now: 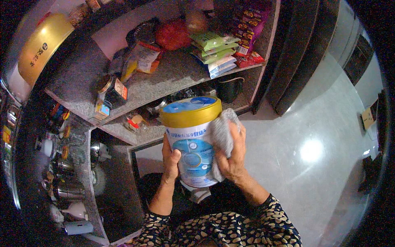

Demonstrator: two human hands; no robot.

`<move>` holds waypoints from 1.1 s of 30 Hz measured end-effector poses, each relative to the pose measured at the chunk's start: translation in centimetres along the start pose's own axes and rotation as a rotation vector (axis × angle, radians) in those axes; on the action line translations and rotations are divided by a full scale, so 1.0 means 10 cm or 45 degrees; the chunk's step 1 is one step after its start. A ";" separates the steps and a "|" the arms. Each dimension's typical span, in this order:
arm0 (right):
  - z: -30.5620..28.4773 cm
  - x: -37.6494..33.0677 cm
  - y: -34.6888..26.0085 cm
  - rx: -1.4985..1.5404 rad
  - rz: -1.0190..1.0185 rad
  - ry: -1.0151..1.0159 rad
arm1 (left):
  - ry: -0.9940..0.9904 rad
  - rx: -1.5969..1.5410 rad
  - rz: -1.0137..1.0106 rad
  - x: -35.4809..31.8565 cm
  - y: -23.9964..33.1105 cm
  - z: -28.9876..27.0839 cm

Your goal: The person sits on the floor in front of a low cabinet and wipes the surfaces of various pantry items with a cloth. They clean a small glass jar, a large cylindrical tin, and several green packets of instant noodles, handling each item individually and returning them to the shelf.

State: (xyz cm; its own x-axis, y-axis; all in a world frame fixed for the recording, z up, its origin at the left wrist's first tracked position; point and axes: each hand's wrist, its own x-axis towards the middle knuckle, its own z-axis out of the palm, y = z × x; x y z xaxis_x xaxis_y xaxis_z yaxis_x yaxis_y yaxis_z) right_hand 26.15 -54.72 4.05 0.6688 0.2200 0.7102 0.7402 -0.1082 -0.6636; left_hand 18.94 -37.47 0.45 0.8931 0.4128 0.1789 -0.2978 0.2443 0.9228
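Observation:
A large white and blue milk powder tin (191, 154) with a gold rim and a blue-topped lid is held up in front of me, slightly tilted. My left hand (170, 160) grips its left side, the thumb lying on the front of the label. On the opposite side my right hand (235, 154) is closed on a grey cloth (224, 133), which is pressed against the tin's wall. Part of the cloth hangs down along the tin's right side, below the fingers. The left fingers behind the tin are hidden.
Beyond the tin is a stone shelf (164, 78) with stacked green packets (214, 45), a red bag (173, 35) and a dark-lidded jar (113, 88). Pots (68, 189) and jars fill lower shelves at left. Shiny pale floor (284, 164) lies to the right.

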 end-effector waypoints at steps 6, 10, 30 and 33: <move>0.05 0.10 -0.36 -0.294 -0.493 -0.192 | -0.008 0.389 -0.088 -0.02 0.35 0.10; 0.08 0.25 -0.37 -0.185 -0.488 -0.137 | 0.024 0.189 0.033 -0.07 0.24 0.07; -0.01 0.36 0.17 0.972 0.834 -0.252 | -0.055 -0.515 -0.217 -0.25 -0.44 -0.27; -0.04 0.28 0.10 0.665 0.390 -0.215 | 0.014 -0.456 -0.245 -0.23 -0.33 -0.22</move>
State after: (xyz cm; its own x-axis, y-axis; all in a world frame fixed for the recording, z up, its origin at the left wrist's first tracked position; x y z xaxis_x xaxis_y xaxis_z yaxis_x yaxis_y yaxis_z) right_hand 28.78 -54.55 5.49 0.7934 0.4089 0.4510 0.3567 0.2880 -0.8887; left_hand 17.12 -37.33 -3.73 0.9410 0.3384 0.0090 -0.2257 0.6076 0.7615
